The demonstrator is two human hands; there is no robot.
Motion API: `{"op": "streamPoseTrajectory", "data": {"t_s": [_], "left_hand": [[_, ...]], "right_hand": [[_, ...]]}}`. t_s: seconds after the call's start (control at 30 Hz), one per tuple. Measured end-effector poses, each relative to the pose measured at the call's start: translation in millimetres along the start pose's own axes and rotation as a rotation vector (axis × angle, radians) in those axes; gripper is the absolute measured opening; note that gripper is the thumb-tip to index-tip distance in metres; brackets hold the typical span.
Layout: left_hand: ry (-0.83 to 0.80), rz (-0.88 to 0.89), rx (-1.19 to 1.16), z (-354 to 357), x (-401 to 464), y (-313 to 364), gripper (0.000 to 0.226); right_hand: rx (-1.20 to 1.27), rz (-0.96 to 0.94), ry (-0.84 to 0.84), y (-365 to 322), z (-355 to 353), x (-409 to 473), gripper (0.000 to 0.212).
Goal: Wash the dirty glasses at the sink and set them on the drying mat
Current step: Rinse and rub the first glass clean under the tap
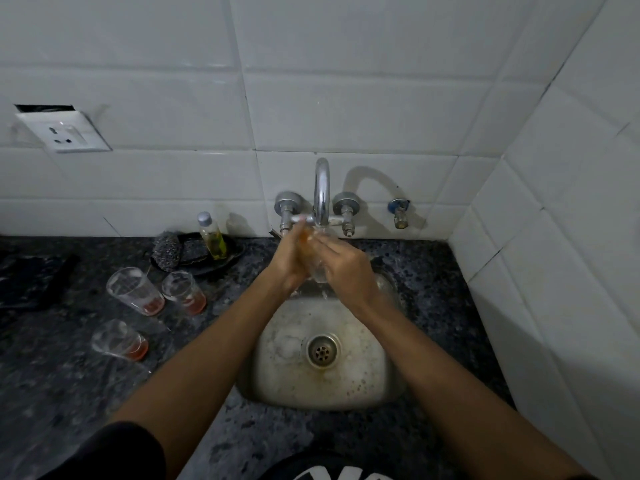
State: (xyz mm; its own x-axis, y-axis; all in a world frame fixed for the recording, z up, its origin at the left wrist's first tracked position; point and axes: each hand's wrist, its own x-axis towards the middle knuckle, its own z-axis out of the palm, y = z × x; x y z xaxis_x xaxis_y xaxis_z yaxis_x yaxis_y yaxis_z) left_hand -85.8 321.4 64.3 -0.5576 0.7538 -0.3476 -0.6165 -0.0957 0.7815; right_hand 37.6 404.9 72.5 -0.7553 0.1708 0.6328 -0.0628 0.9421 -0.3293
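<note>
My left hand (289, 259) and my right hand (346, 268) are both wrapped around a clear glass (317, 270) held under the chrome tap (322, 192), above the back of the steel sink (273, 368). The glass is mostly hidden between the hands, with an orange tint near its top. Three dirty glasses with reddish dregs stand on the counter to the left: one (135, 291), a second (183, 293) beside it, and a third (119, 341) nearer me. A dark mat (31, 282) lies at the far left.
A black dish (207, 261) behind the glasses holds a scrubber (168, 252) and a small bottle of yellow liquid (213, 237). The speckled dark counter (52, 393) surrounds the sink. White tiled walls rise behind and on the right. A wall socket (65, 133) is upper left.
</note>
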Motion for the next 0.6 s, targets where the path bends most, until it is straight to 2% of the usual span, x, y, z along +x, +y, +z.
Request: {"op": "streamPoseTrajectory", "data": {"t_s": [0.03,0.1,0.13,0.17,0.23,0.3,0.37,0.43,0.47,0.5,0.6], "left_hand": [[0.021,0.003,0.023,-1,3,0,0.046],[0.131,0.02,-0.015,-8,10,-3,0.074],[0.139,0.038,-0.044,-10,11,-6,0.074],[0.126,0.056,-0.06,-9,6,-6,0.063],[0.071,0.024,-0.105,-7,1,-8,0.042],[0.056,-0.016,-0.07,-5,3,-8,0.047],[0.095,-0.027,-0.017,-3,8,-5,0.045],[0.131,-0.015,-0.043,-4,12,-4,0.068],[0.112,0.007,-0.066,-1,7,-2,0.062],[0.089,0.016,-0.073,3,1,0,0.051],[0.028,-0.031,0.02,5,1,1,0.044]], "right_hand": [[0.016,0.013,0.004,1,1,-1,0.036],[0.107,0.186,0.072,-2,2,-1,0.037],[0.145,0.252,0.097,-4,2,1,0.037],[0.147,0.255,0.096,-6,2,3,0.037],[0.033,0.09,0.033,-8,4,3,0.039],[-0.036,-0.053,0.006,-3,5,1,0.037],[0.021,0.092,0.054,-2,5,-1,0.031],[0.087,0.285,0.109,-3,5,0,0.031],[0.089,0.289,0.109,-5,5,1,0.032],[0.072,0.239,0.1,-6,4,2,0.034],[-0.023,0.01,0.038,-2,-1,3,0.041]]}}
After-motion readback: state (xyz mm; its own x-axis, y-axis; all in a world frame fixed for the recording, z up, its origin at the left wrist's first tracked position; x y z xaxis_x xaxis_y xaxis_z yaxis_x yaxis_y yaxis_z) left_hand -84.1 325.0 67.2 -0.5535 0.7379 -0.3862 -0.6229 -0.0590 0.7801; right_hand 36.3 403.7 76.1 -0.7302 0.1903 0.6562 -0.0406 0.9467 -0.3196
